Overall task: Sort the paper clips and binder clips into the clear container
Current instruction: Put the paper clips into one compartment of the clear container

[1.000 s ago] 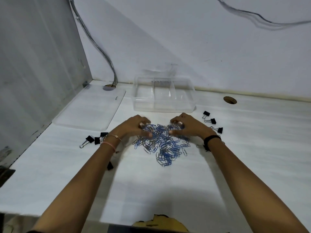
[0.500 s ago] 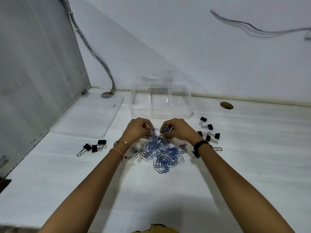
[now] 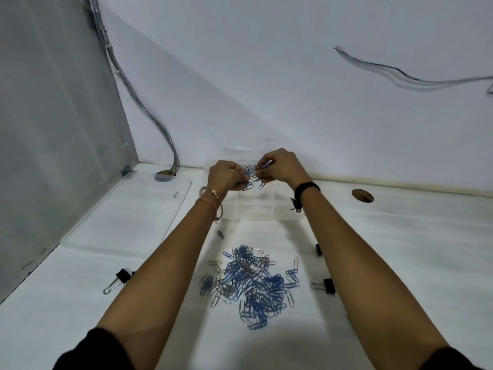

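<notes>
We see a white table carrying a heap of blue and silver paper clips at lower centre, a clear container behind it, a clear lid at left, and black binder clips scattered on both sides of the heap.

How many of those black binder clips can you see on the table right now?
3: one binder clip left of the left forearm, one right of the paper clip pile, and one peeking from behind the right forearm. The arms may hide more.

One head-worn camera looks forward and down, close over the table.
</notes>
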